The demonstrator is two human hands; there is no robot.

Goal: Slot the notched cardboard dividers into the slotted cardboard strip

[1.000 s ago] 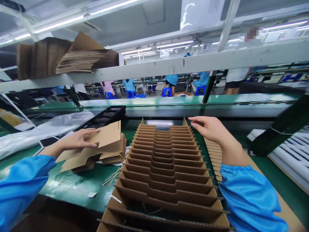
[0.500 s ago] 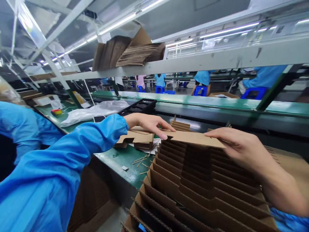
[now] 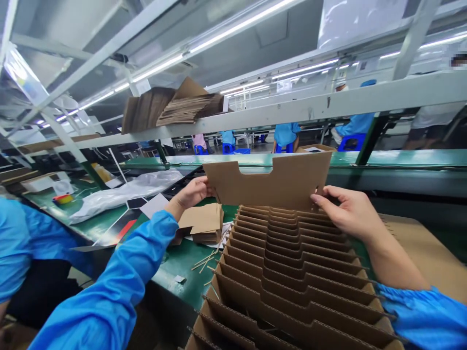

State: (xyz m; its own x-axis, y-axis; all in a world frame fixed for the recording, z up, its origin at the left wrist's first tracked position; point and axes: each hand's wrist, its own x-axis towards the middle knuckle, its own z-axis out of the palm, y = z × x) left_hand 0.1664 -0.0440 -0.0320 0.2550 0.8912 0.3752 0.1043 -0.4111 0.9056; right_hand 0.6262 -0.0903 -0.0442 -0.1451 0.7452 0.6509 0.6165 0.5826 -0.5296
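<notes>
Upright between my hands is a flat cardboard divider [image 3: 270, 184] with a notch in its top edge. My left hand [image 3: 193, 193] pinches its left end, and my right hand [image 3: 346, 209] grips the right end between thumb and fingers. Below it stands a cardboard divider grid [image 3: 288, 272], many notched panels set in parallel rows across long side strips. The divider's lower edge is at the grid's far end; whether it is slotted in there I cannot tell. A stack of cardboard pieces [image 3: 204, 221] lies on the bench left of the grid.
Thin cardboard strips [image 3: 204, 260] lie on the green bench [image 3: 175, 287]. A plastic bag [image 3: 124, 194] sits farther left, near a co-worker's blue sleeve [image 3: 40, 233]. More cardboard sheets [image 3: 182, 107] rest on the overhead shelf. A flat cardboard sheet [image 3: 426, 253] lies at right.
The divider has gone from lying nearly flat over the grid to standing upright at its far end. My left hand has shifted left to the divider's end. The view has turned somewhat.
</notes>
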